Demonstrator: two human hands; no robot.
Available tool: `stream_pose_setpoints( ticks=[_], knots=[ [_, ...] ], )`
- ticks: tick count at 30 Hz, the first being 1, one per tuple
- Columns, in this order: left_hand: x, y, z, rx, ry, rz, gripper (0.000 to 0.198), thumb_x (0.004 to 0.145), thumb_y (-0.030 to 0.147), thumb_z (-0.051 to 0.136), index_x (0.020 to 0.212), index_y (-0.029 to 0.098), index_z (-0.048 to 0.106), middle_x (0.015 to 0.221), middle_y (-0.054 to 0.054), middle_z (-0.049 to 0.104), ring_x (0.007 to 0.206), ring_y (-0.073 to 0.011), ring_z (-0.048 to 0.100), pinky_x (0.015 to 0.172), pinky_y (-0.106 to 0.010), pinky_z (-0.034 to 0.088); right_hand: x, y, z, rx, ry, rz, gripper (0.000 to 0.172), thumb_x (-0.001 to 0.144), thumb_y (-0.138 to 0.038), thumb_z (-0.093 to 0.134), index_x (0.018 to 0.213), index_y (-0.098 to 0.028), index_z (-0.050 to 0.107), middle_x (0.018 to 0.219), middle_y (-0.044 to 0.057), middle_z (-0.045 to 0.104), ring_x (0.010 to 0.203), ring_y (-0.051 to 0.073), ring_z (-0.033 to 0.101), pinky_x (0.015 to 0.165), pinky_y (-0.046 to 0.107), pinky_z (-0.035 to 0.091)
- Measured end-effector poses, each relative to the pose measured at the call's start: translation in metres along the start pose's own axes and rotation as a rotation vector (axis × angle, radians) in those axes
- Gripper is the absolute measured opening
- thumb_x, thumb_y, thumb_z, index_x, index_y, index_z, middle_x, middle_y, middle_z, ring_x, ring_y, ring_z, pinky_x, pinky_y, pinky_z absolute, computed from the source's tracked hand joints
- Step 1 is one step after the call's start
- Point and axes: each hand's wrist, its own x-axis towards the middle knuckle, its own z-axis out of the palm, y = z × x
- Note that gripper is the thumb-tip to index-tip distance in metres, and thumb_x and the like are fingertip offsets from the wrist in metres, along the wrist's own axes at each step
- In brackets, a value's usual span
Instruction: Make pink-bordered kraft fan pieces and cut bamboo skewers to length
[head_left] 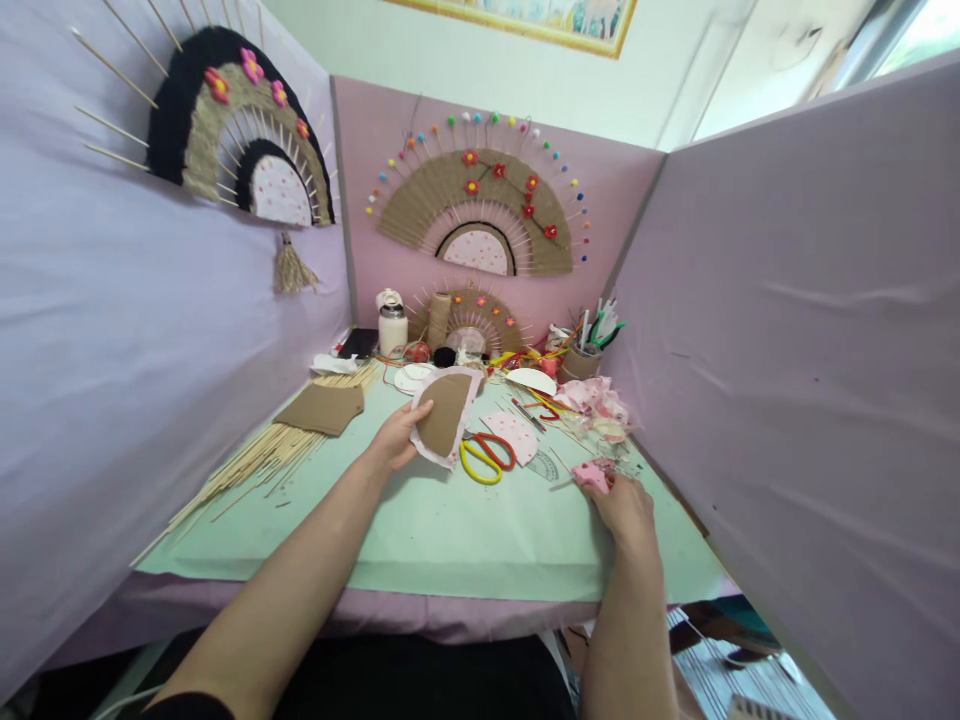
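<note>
A person's right hand point(628, 502) reaches low over the right side of the table point(420, 540), its fingers at a small pink object point(591, 474); whether they pinch it or merely touch it cannot be told. A little farther in, the left hand point(397, 437) holds a half-round cardboard panel point(442, 412) above the table, thumb pressed on the brown face and the other fingers behind, a grip that appears to leave most of the pink fabric border free. Red-and-yellow-handled scissors point(487, 458) lie between the hands, handy to either, beside a clear protractor point(543, 465) and a spotted pink piece point(511, 438). Thin sticks point(247, 470) lie along the left, probably to spare the middle, partly under a brown card point(321, 408). Beyond, a holder point(580, 363) keeps tools upright, while a large decorated fan point(480, 190) hangs on the back partition, perhaps for display.
</note>
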Motion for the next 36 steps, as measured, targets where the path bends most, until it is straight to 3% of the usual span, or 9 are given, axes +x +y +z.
stream_pose_setpoints(
  ticks=[5,10,14,17,19,21,26,29,36],
  knots=[
    [0.001,-0.001,-0.001,0.006,0.006,0.015,0.028,0.08,0.018,0.062,0.107,0.012,0.064,0.093,-0.011,0.072,0.081,-0.021,0.068,0.077,-0.035,0.056,-0.006,-0.008,-0.012,0.041,-0.066,0.052,0.05,0.078,-0.047,0.051,0.104,-0.007,0.064,0.102,0.021,0.064,0.094,0.033,0.059,0.077,0.037,0.041],
    [0.0,-0.001,-0.001,0.014,0.016,0.017,0.028,0.078,0.021,0.066,0.105,0.012,0.064,0.096,-0.011,0.071,0.082,-0.0197,0.068,0.078,-0.034,0.055,-0.022,-0.015,-0.044,0.34,0.127,0.072,0.051,0.077,-0.053,0.051,0.099,-0.01,0.066,0.099,0.019,0.066,0.091,0.031,0.059,0.075,0.037,0.043],
    [-0.002,-0.001,0.002,0.005,0.034,0.04,0.024,0.078,0.021,0.066,0.101,0.013,0.065,0.097,-0.01,0.071,0.081,-0.0185,0.067,0.076,-0.033,0.055,-0.044,-0.041,-0.069,0.994,0.348,0.051,0.052,0.076,-0.059,0.055,0.1,-0.015,0.064,0.084,0.01,0.067,0.069,0.02,0.061,0.064,0.032,0.047],
    [-0.004,-0.001,0.004,0.011,0.018,0.049,0.026,0.076,0.021,0.067,0.101,0.012,0.065,0.098,-0.011,0.071,0.083,-0.0194,0.068,0.077,-0.033,0.055,-0.061,-0.072,-0.076,1.524,0.517,0.023,0.042,0.081,-0.055,0.054,0.095,-0.017,0.061,0.086,0.006,0.064,0.064,0.013,0.058,0.059,0.027,0.048],
    [-0.005,-0.002,0.005,0.009,0.002,0.07,0.028,0.076,0.021,0.068,0.102,0.013,0.065,0.098,-0.011,0.071,0.085,-0.0198,0.067,0.08,-0.034,0.054,-0.071,-0.092,-0.073,1.699,0.468,-0.006,0.035,0.079,-0.05,0.059,0.092,-0.017,0.061,0.083,0.004,0.062,0.062,0.01,0.056,0.055,0.024,0.046],
    [-0.005,-0.004,0.005,0.007,-0.021,0.098,0.029,0.076,0.022,0.068,0.103,0.013,0.065,0.1,-0.011,0.071,0.088,-0.0203,0.067,0.083,-0.034,0.053,-0.079,-0.107,-0.066,1.762,0.336,-0.015,0.034,0.079,-0.049,0.061,0.091,-0.017,0.061,0.08,0.003,0.061,0.06,0.01,0.054,0.052,0.023,0.044],
    [-0.005,-0.007,0.007,0.045,-0.067,0.092,0.034,0.075,0.026,0.07,0.105,0.013,0.065,0.105,-0.012,0.07,0.09,-0.0226,0.067,0.084,-0.037,0.052,-0.091,-0.126,-0.046,1.655,0.106,-0.169,0.036,0.083,-0.051,0.055,0.088,-0.015,0.06,0.077,0.004,0.06,0.056,0.009,0.05,0.049,0.022,0.038],
    [-0.005,-0.009,0.008,0.036,-0.047,0.106,0.036,0.073,0.026,0.071,0.106,0.013,0.064,0.107,-0.012,0.069,0.092,-0.0221,0.066,0.084,-0.036,0.052,-0.09,-0.128,-0.037,1.601,0.05,-0.223,0.038,0.086,-0.052,0.05,0.088,-0.015,0.059,0.076,0.003,0.059,0.054,0.008,0.048,0.048,0.022,0.036],
    [-0.004,-0.011,0.008,0.068,-0.05,0.11,0.036,0.072,0.027,0.073,0.104,0.013,0.065,0.105,-0.011,0.07,0.089,-0.0221,0.067,0.081,-0.035,0.052,-0.083,-0.128,-0.022,1.513,-0.009,-0.185,0.043,0.086,-0.058,0.045,0.087,-0.016,0.055,0.068,0.0,0.055,0.055,0.01,0.048,0.051,0.024,0.037]
  ],
)
